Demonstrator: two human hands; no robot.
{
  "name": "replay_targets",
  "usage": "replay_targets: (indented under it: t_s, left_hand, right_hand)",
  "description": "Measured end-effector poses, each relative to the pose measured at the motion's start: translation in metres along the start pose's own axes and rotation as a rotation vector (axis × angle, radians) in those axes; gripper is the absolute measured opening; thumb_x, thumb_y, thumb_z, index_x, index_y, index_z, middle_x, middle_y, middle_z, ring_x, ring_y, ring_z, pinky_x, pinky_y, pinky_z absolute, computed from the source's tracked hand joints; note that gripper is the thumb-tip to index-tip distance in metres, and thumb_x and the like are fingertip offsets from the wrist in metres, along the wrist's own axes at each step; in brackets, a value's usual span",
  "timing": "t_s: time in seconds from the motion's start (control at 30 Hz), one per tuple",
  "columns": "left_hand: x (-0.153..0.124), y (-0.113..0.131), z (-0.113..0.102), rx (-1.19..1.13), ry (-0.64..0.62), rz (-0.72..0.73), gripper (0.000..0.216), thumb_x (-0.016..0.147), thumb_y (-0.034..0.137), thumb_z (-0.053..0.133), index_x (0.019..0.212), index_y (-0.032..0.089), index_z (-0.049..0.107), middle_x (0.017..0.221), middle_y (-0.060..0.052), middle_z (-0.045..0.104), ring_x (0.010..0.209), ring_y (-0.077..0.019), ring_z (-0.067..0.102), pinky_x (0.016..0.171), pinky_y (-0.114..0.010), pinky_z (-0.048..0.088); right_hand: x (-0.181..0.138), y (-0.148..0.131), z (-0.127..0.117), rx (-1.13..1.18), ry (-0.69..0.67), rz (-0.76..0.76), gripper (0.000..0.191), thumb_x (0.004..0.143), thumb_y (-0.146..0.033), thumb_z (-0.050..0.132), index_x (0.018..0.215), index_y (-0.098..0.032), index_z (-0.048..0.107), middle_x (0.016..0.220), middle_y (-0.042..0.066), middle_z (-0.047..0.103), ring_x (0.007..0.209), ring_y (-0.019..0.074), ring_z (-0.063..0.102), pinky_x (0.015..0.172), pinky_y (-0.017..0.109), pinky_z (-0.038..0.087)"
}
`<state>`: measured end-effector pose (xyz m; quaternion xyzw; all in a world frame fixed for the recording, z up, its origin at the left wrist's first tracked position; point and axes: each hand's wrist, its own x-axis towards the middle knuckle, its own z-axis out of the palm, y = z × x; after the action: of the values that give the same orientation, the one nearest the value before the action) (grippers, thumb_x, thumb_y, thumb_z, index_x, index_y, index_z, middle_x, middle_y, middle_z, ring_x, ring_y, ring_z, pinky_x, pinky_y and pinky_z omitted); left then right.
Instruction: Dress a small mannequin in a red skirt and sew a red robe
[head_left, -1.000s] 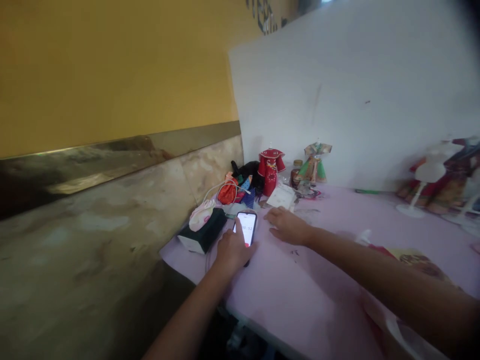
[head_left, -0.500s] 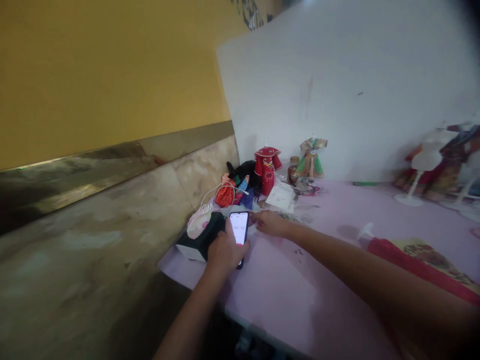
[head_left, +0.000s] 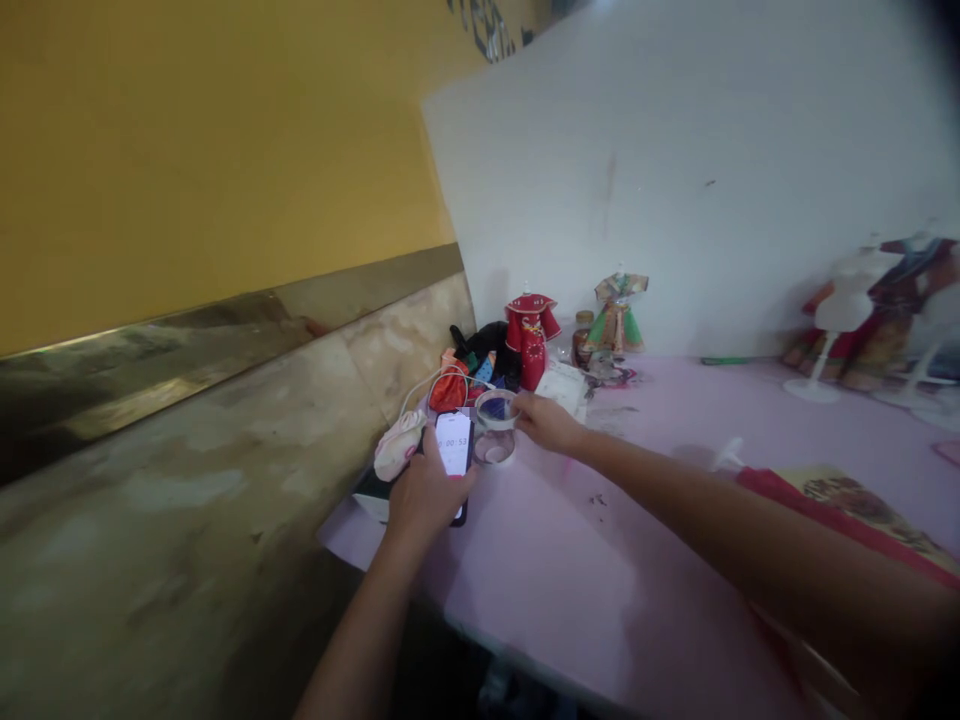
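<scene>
My left hand (head_left: 421, 487) is closed around a phone (head_left: 453, 452), thumb along one edge and fingertips at the other; its lit screen shows running digits. My right hand (head_left: 547, 422) pinches the right edge of a clear round ring (head_left: 486, 420), which looks like a roll of tape and is tilted up. Blue shows through its middle. Just below it, a second clear ring (head_left: 495, 458) rests on the table. Left of the phone, a dark green and white box (head_left: 369, 500) is partly hidden by my left hand, with a pale pink cloth item (head_left: 399, 447) on top.
Behind my hands lie an orange pouch (head_left: 448, 388), a white cable, a black bag (head_left: 491, 342) and white paper (head_left: 564, 385). Small dressed forms in red (head_left: 533, 345) and green (head_left: 619, 320), plus a jar (head_left: 583, 338), stand farther back. A red cloth (head_left: 832, 520) lies right on the pink table (head_left: 570, 610).
My right hand has raised the clear ring, bringing both rings into view beside the phone. My left hand and the phone have shifted slightly left. The screen digits have advanced.
</scene>
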<state>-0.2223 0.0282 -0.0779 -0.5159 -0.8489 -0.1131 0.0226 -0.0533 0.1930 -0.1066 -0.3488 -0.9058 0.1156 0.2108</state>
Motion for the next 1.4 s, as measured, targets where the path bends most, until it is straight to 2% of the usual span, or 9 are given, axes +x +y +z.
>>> replay_targets:
  t_s: [0.2,0.4,0.53,0.7,0.87,1.03,1.17,1.3,1.4]
  left_hand:
    - [-0.002,0.010,0.018,0.044,-0.111,0.060,0.084,0.086,0.057,0.051,0.153,0.016,0.022,0.114,-0.019,0.068,0.098,-0.0345,0.070,0.075,-0.037,0.049]
    - [-0.002,0.020,0.034,0.047,-0.156,0.155,0.078,0.086,0.055,0.049,0.151,0.017,0.027,0.118,-0.019,0.066,0.101,-0.0342,0.069,0.078,-0.038,0.049]
    - [0.001,0.024,0.036,0.066,-0.146,0.163,0.078,0.086,0.057,0.047,0.150,0.017,0.028,0.120,-0.020,0.065,0.100,-0.0336,0.069,0.078,-0.038,0.048]
    - [0.005,0.026,0.043,0.101,-0.126,0.199,0.076,0.085,0.054,0.051,0.147,0.015,0.032,0.115,-0.019,0.067,0.100,-0.0336,0.069,0.078,-0.037,0.049]
    - [0.006,0.027,0.044,0.124,-0.118,0.190,0.075,0.086,0.057,0.050,0.147,0.016,0.034,0.114,-0.020,0.068,0.102,-0.0340,0.069,0.080,-0.038,0.049]
    - [0.006,0.020,0.026,0.071,-0.154,0.103,0.074,0.086,0.058,0.050,0.147,0.019,0.033,0.113,-0.017,0.069,0.099,-0.0319,0.070,0.076,-0.035,0.048]
    - [0.000,0.010,0.003,0.047,-0.140,0.057,0.074,0.084,0.056,0.052,0.147,0.021,0.034,0.117,-0.015,0.069,0.099,-0.0316,0.070,0.075,-0.035,0.048]
    - [-0.010,0.002,-0.019,0.047,-0.072,0.074,0.078,0.083,0.056,0.055,0.149,0.022,0.033,0.129,-0.015,0.065,0.108,-0.0331,0.067,0.080,-0.036,0.049]
    - [-0.016,-0.004,-0.029,0.028,-0.056,0.064,0.080,0.082,0.055,0.057,0.151,0.023,0.031,0.135,-0.014,0.063,0.114,-0.0336,0.065,0.085,-0.036,0.049]
  right_hand:
    - [-0.022,0.018,-0.045,-0.049,0.081,0.029,0.023,0.093,-0.016,0.050,0.110,-0.014,0.065,0.101,0.012,0.068,0.094,0.0220,0.063,0.083,0.029,0.043]
    - [-0.074,0.024,-0.086,-0.079,0.137,0.003,0.017,0.094,-0.020,0.052,0.107,-0.016,0.063,0.098,0.010,0.063,0.085,0.0200,0.062,0.079,0.030,0.044]
    - [-0.114,0.025,-0.103,-0.086,0.201,-0.091,0.016,0.097,-0.023,0.049,0.107,-0.019,0.061,0.100,0.009,0.062,0.087,0.0209,0.062,0.078,0.032,0.047]
    - [-0.148,0.028,-0.111,-0.062,0.252,-0.150,0.015,0.099,-0.024,0.048,0.109,-0.021,0.059,0.104,0.010,0.062,0.090,0.0219,0.063,0.080,0.035,0.050]
    - [-0.162,0.034,-0.114,-0.011,0.300,-0.145,0.015,0.098,-0.023,0.048,0.109,-0.022,0.059,0.105,0.009,0.063,0.090,0.0206,0.064,0.081,0.035,0.052]
    - [-0.161,0.041,-0.110,-0.019,0.235,-0.127,0.016,0.098,-0.024,0.047,0.110,-0.022,0.058,0.103,0.009,0.062,0.088,0.0204,0.064,0.079,0.034,0.050]
    - [-0.153,0.029,-0.092,-0.042,0.071,-0.125,0.015,0.097,-0.023,0.049,0.107,-0.022,0.060,0.097,0.007,0.062,0.082,0.0200,0.063,0.075,0.032,0.047]
    - [-0.141,-0.006,-0.059,-0.033,-0.176,-0.240,0.014,0.094,-0.017,0.050,0.101,-0.019,0.062,0.096,0.009,0.064,0.086,0.0212,0.064,0.076,0.031,0.046]
    - [-0.130,-0.033,-0.030,-0.028,-0.285,-0.288,0.015,0.092,-0.016,0.051,0.101,-0.018,0.062,0.099,0.011,0.065,0.087,0.0222,0.066,0.075,0.031,0.046]
